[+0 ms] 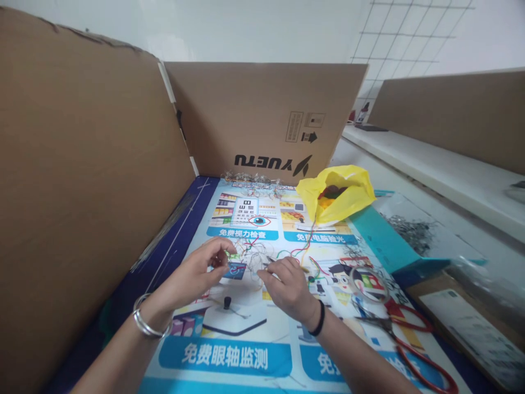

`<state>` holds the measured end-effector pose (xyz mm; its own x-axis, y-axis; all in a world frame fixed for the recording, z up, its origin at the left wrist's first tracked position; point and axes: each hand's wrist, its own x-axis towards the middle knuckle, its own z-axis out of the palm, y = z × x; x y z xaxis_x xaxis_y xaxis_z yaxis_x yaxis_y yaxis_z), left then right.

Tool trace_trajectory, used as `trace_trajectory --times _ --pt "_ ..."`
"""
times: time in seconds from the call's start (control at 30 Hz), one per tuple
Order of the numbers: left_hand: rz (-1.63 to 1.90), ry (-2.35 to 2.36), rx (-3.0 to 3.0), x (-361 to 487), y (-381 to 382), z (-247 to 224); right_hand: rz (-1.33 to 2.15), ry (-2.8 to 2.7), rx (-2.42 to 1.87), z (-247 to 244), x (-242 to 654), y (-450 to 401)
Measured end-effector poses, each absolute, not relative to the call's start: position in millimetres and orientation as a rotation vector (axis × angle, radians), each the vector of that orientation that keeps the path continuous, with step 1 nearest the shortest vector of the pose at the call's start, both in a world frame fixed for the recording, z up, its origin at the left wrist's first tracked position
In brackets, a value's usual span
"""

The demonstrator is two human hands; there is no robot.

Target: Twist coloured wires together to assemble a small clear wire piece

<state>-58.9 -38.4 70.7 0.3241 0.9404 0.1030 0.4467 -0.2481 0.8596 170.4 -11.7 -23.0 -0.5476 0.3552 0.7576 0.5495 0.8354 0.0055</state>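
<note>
My left hand (207,264) hovers over the printed sheet with its fingers curved, thumb and forefinger apart, and nothing visible gripped between them. To its right, my right hand (288,284) is closed in a pinch at the edge of a loose tangle of thin wire (255,257); a fine strand appears to run from its fingertips. A small dark pointed tip shows above the right knuckles, too little of it to name. Red, green and yellow threads (305,249) trail from a yellow bag (344,200) down toward the right hand.
Red-handled scissors (389,325) and a roll of clear tape (371,284) lie right of my right hand. Wire scraps (254,179) line the foot of the cardboard wall (254,120). A small black piece (227,302) sits nearer me. A plastic-wrapped carton (467,323) stands at right.
</note>
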Motion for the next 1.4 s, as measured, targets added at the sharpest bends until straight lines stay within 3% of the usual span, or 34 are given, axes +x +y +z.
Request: trace_trajectory --times 1.4 --pt "0.930 1.378 1.733 -40.8 -31.3 27.9 -0.397 -2.340 -0.680 -26.6 174.6 -10.9"
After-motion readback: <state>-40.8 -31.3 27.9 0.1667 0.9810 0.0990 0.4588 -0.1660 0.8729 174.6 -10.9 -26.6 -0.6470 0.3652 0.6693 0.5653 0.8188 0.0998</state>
